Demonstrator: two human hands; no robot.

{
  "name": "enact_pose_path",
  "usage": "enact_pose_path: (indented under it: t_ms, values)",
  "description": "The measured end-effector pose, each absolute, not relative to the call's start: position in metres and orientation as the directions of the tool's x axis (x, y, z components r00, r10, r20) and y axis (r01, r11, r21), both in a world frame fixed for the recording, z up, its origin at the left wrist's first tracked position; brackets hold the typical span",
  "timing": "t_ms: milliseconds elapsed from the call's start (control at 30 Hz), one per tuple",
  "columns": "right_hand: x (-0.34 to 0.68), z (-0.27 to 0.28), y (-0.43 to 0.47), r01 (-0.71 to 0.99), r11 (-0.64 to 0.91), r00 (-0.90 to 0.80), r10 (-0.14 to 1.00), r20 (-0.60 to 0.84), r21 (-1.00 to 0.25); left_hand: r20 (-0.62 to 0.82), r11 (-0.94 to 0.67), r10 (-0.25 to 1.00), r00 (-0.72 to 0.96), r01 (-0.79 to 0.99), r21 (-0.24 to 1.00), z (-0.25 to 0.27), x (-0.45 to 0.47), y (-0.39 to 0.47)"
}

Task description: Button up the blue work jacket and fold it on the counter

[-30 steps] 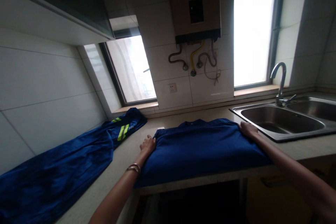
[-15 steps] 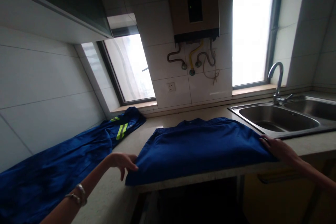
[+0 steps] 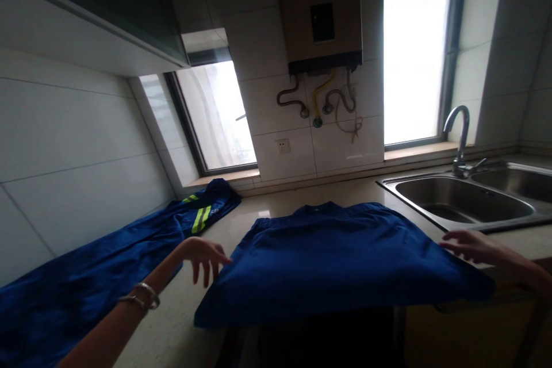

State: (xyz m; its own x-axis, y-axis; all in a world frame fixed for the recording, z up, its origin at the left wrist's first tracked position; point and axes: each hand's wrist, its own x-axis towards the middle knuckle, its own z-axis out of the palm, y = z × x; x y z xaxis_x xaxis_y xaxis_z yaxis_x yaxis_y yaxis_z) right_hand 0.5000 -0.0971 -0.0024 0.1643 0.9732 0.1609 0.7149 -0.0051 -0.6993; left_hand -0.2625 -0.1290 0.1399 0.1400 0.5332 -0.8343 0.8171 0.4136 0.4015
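Note:
A dark blue work shirt (image 3: 328, 259) lies spread on the counter, collar toward the wall. Its lower hem reaches past the counter's front edge. At the shirt's left side is my left hand (image 3: 204, 257), fingers apart and drooping, with a fingertip at the fabric's edge. Along the right side, my right hand (image 3: 472, 248) has its fingers stretched toward the cloth; whether they touch it is hard to see. Neither hand appears to grip the fabric. A second blue garment (image 3: 107, 259) with yellow-green reflective stripes lies on the left.
A steel double sink (image 3: 461, 201) with a curved faucet (image 3: 461, 132) is set into the counter (image 3: 254, 205) at the right. A water heater (image 3: 321, 17) with pipes hangs on the wall between two windows. Overhead on the left runs a cabinet (image 3: 99, 23).
The shirt's hem has come nearer and lower, over the front edge, and looks wider. My left hand has lifted slightly with its fingers spreading; my right hand has shifted right and its fingers have loosened.

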Motion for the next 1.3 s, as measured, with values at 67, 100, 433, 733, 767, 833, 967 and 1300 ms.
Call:
enact_pose_path:
  t_ms: [67,100,433,733,767,833,967,1300]
  values:
    - [0.487,0.012,-0.065,0.694,-0.008,0.033,0.999,0.021,-0.72,-0.625,0.375,0.777,0.071,0.746,0.55,0.14,-0.257,-0.107]
    - [0.476,0.018,-0.047,0.704,-0.014,0.028,1.0,0.009,-0.71,-0.519,0.343,0.855,0.019,0.73,0.591,0.137,-0.251,-0.095]
    - [0.391,0.015,0.056,0.843,-0.028,0.131,0.979,0.155,-0.537,-0.017,0.332,0.927,-0.375,0.796,0.506,0.071,-0.18,-0.023]
    - [0.398,0.0,0.044,0.792,-0.006,0.265,0.904,0.335,-0.61,0.47,0.263,0.792,-0.389,0.913,0.312,0.049,-0.159,-0.032]
    - [0.399,0.001,0.043,0.776,0.011,0.221,0.932,0.289,-0.631,0.47,0.264,0.799,-0.375,0.921,0.286,0.049,-0.157,-0.033]
    - [0.4,0.001,0.046,0.741,0.039,0.171,0.954,0.245,-0.671,0.474,0.268,0.806,-0.355,0.932,0.243,0.049,-0.157,-0.033]
    - [0.403,-0.006,0.054,0.695,-0.026,0.4,0.845,0.356,-0.718,0.496,0.283,0.806,-0.322,0.947,0.153,0.045,-0.16,-0.031]
    - [0.334,0.051,-0.003,0.96,0.104,0.035,0.874,0.484,-0.258,0.253,0.289,0.808,-0.531,0.733,0.615,0.011,-0.204,-0.001]
